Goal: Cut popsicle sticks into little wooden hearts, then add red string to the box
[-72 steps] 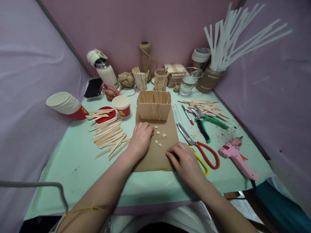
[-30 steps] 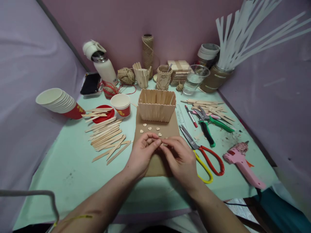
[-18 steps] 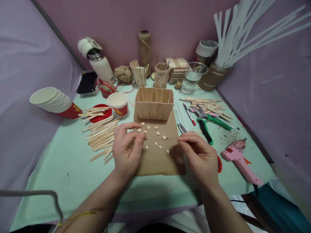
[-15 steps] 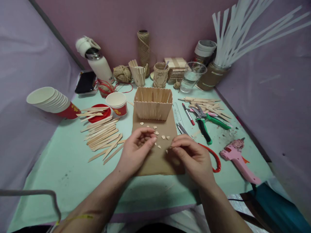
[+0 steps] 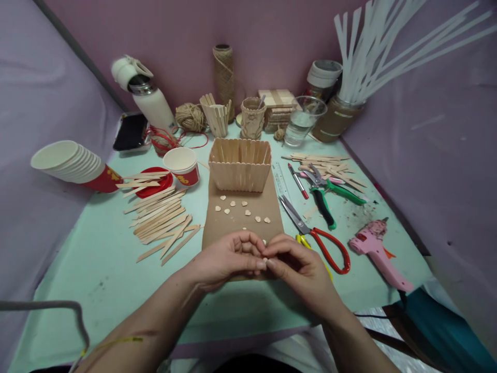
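Observation:
My left hand and my right hand meet over the near part of a brown cardboard sheet. Their fingertips pinch a small pale wooden heart between them, mostly covered by the fingers. Several like hearts lie scattered on the cardboard, two partly hidden behind my fingers. At the far end of the sheet stands an open box built of craft sticks, with a scalloped rim. Scissors with red handles lie right of my right hand, beside a yellow-handled tool that it partly covers.
Craft sticks lie loose at left, near paper cups. Green-handled cutters, a red pen and a pink glue gun are at right. A clear cup of water stands at the back.
Both hands have come together nearer to me, my right hand moving left. The scissors and yellow handle show more, and more hearts are uncovered. The view has shifted slightly.

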Available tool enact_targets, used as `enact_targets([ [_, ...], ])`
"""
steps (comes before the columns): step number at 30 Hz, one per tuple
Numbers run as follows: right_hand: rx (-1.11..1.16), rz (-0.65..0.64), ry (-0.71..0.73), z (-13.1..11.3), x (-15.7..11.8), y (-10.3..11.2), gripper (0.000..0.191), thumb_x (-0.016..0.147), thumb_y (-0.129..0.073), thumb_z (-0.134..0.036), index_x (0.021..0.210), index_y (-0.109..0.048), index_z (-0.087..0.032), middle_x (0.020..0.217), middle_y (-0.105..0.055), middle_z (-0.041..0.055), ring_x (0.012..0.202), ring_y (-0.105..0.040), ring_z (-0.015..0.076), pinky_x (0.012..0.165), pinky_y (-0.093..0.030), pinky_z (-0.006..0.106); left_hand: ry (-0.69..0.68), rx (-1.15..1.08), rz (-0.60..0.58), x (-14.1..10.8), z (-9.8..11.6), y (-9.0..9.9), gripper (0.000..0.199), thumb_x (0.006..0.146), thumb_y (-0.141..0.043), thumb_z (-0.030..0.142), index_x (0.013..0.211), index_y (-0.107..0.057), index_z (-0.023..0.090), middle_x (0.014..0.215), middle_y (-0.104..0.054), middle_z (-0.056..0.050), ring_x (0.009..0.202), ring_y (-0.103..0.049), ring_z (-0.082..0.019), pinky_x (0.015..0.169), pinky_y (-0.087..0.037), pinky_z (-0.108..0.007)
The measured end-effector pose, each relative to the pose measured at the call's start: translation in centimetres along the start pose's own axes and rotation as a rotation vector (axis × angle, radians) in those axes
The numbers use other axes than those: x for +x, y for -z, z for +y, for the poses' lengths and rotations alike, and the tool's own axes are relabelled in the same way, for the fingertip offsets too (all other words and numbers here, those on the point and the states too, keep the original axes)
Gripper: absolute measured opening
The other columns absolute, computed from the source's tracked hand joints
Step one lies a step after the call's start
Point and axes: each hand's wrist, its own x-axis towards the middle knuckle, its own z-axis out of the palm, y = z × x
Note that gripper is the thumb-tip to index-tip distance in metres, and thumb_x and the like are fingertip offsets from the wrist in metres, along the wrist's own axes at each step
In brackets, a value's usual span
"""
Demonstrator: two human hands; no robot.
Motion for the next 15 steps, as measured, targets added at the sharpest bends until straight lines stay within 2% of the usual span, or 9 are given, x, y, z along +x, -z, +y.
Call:
enact_targets([
  [2,-0.085,0.142,0.029,0.2,-0.1,-0.1,0.009,0.086,-0.061,-0.021,0.092,-0.067,-0.024,0.087,-0.061,0.0027,0.079,-0.061,0.0158,0.069,-0.049,0.028,-0.03,0.004,0.075,0.3,-0.1,-0.2,0.028,0.061,-0.083,0.022,0.08,-0.064,0.013,0.064,-0.063,0.001,0.059,-0.056,-0.008,0.061,-0.043,-0.022],
  [5,-0.307,0.359,0.146,0.7,-0.2,0.2,0.01,0.087,-0.058,-0.018,0.094,-0.064,-0.023,0.09,-0.06,0.0036,0.085,-0.059,0.0179,0.074,-0.048,0.032,-0.134,0.091,0.231,0.5,0.0,-0.3,0.025,0.063,-0.081,0.026,0.077,-0.065,0.013,0.065,-0.064,0.0,0.061,-0.056,-0.009,0.064,-0.044,-0.024],
  [8,-0.497,0.525,0.256,0.5,-0.2,1.5,0.013,0.086,-0.059,-0.017,0.097,-0.064,-0.022,0.095,-0.059,0.0058,0.093,-0.057,0.0213,0.083,-0.045,0.039,-0.293,0.22,0.388,0.5,0.2,0.0,0.019,0.07,-0.076,0.027,0.078,-0.065,0.015,0.068,-0.064,0.0,0.064,-0.057,-0.01,0.064,-0.044,-0.024],
  [11,-0.628,0.727,0.311,-0.5,-0.2,3.4,0.018,0.083,-0.062,-0.018,0.101,-0.064,-0.023,0.102,-0.056,0.008,0.1,-0.054,0.0252,0.09,-0.043,0.046,-0.444,0.256,0.507,0.3,0.4,0.5,0.016,0.075,-0.073,0.028,0.081,-0.064,0.017,0.071,-0.063,0.001,0.065,-0.057,-0.01,0.064,-0.044,-0.022],
  [13,-0.686,0.811,0.328,-1.3,-0.4,5.0,0.023,0.083,-0.064,-0.019,0.106,-0.064,-0.024,0.108,-0.054,0.009,0.106,-0.052,0.0289,0.094,-0.04,0.05,-0.521,0.225,0.568,0.2,0.5,0.8,0.016,0.076,-0.072,0.029,0.083,-0.063,0.018,0.073,-0.061,0.002,0.064,-0.055,-0.008,0.062,-0.043,-0.021],
  [15,-0.705,0.804,0.323,-1.9,-1.2,7.0,0.033,0.088,-0.058,-0.021,0.12,-0.057,-0.03,0.122,-0.048,0.0097,0.12,-0.043,0.0339,0.102,-0.031,0.056,-0.589,0.197,0.624,0.1,0.6,0.9,0.016,0.076,-0.072,0.03,0.085,-0.062,0.019,0.073,-0.06,0.003,0.061,-0.053,-0.008,0.06,-0.043,-0.02],
])
